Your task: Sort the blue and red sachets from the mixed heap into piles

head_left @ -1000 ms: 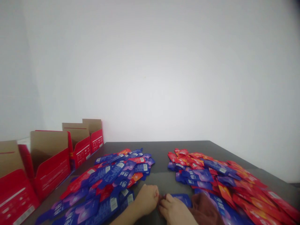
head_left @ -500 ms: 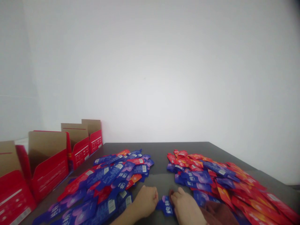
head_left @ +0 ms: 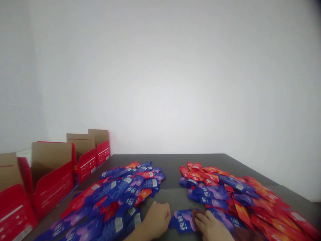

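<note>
My left hand (head_left: 156, 219) rests curled into a fist on the dark table (head_left: 170, 160), at the near edge of the left heap of sachets (head_left: 120, 194). Whether anything is inside the fist is hidden. My right hand (head_left: 210, 226) lies on a blue sachet (head_left: 183, 219), fingers pressed down on its right end. The sachet lies flat between both hands, its left tip close to my left knuckles. Just right of it spreads the right heap of red and blue sachets (head_left: 233, 194).
Several open red cardboard display boxes (head_left: 52, 174) stand in a row along the table's left edge. A bare strip of table runs between the two heaps. A white wall rises behind the table's far edge.
My right hand has slid to the right and lower in view, drawing the blue sachet flat onto the table. My left fist has stayed almost in place.
</note>
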The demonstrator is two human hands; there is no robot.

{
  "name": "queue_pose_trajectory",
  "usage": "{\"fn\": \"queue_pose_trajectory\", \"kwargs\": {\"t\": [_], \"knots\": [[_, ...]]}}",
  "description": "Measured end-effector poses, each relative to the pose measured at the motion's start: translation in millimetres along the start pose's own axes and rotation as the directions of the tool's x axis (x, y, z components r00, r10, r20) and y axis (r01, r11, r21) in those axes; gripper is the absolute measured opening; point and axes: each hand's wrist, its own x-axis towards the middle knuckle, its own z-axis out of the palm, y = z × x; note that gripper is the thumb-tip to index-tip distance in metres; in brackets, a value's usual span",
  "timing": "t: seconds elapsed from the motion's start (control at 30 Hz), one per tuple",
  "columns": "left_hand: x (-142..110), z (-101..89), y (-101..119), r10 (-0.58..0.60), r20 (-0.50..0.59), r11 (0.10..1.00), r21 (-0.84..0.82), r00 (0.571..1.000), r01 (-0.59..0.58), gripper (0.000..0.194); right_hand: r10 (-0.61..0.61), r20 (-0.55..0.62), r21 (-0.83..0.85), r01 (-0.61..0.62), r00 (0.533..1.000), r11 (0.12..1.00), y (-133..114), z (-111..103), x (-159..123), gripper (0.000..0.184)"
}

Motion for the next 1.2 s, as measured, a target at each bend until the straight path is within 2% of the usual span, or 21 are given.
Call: {"fn": "queue_pose_trajectory", "kwargs": {"t": [0.07, 0.1, 0.2, 0.3, 0.4, 0.47, 0.53, 0.6, 0.67, 0.73, 0.8, 0.9, 1.0, 1.07, 1.13, 1.2], "knots": [[0, 1.3, 0, 0.003, -0.013, 1.0, 0.018, 1.0, -0.003, 0.013, 0.13, 0.057, 0.009, -0.131, 0.99, 0.991, -16, -19, 19, 0.044], [0, 1.8, 1, 0.002, -0.018, 1.0, 0.028, 1.0, -0.002, 0.013, 0.151, 0.1, 0.026, -0.154, 0.984, 0.988, -26, -27, 30, 0.043], [-2, 2.2, 2, 0.005, -0.02, 0.998, 0.059, 1.0, -0.004, 0.014, 0.07, 0.183, 0.131, -0.095, 0.981, 0.987, -56, -39, 54, 0.039], [-5, 1.1, 3, 0.008, -0.016, 0.997, 0.072, 1.0, -0.007, 0.016, -0.072, 0.161, 0.175, 0.043, 0.984, 0.984, -68, -28, 55, 0.032], [-7, -0.4, 4, 0.004, -0.028, 0.998, 0.067, 1.0, -0.002, 0.016, -0.207, 0.091, 0.178, 0.188, 0.974, 0.966, -54, -10, 33, 0.032], [-7, -1.0, 4, 0.002, -0.034, 0.999, 0.046, 0.999, 0.0, 0.015, -0.212, 0.043, 0.129, 0.205, 0.976, 0.97, -35, -5, 14, 0.038], [-7, -1.4, 4, 0.001, -0.023, 1.0, 0.023, 1.0, 0.0, 0.014, -0.069, -0.012, 0.046, 0.069, 0.998, 0.997, -16, -9, 1, 0.048], [-5, -1.3, 3, 0.002, -0.019, 1.0, 0.015, 1.0, -0.002, 0.013, 0.071, 0.011, -0.014, -0.071, 0.997, 0.997, -6, -20, -2, 0.053], [-4, -1.0, 3, 0.009, -0.027, 1.0, 0.018, 1.0, -0.009, 0.014, 0.171, 0.081, -0.035, -0.169, 0.982, 0.985, -8, -32, 7, 0.052], [-4, -0.4, 4, 0.015, -0.037, 1.0, 0.027, 0.999, -0.014, 0.014, 0.197, 0.144, -0.004, -0.198, 0.97, 0.98, -23, -41, 23, 0.049], [-5, 0.0, 5, 0.01, -0.044, 0.999, 0.039, 0.999, -0.009, 0.015, 0.151, 0.164, 0.072, -0.164, 0.975, 0.984, -43, -41, 39, 0.048], [-7, 0.3, 6, 0.002, -0.049, 0.998, 0.058, 0.999, 0.001, 0.016, 0.01, 0.143, 0.169, -0.034, 0.99, 0.985, -65, -25, 49, 0.043], [-8, 1.2, 6, -0.004, -0.046, 0.999, 0.052, 0.999, 0.006, 0.016, -0.157, 0.08, 0.178, 0.141, 0.984, 0.974, -60, 1, 36, 0.041], [-7, 2.4, 5, -0.003, -0.053, 0.999, 0.036, 0.999, 0.005, 0.015, -0.188, 0.011, 0.138, 0.185, 0.982, 0.973, -43, 12, 22, 0.043], [-6, 3.6, 3, -0.001, -0.061, 1.0, 0.021, 0.998, 0.003, 0.013, -0.114, -0.046, 0.069, 0.117, 0.992, 0.991, -26, 12, 11, 0.046], [-6, 4.3, 3, -0.006, -0.061, 1.0, 0.009, 0.998, 0.007, 0.011, 0.049, -0.03, 0.009, -0.048, 0.998, 0.999, -16, -2, 9, 0.048]]}}
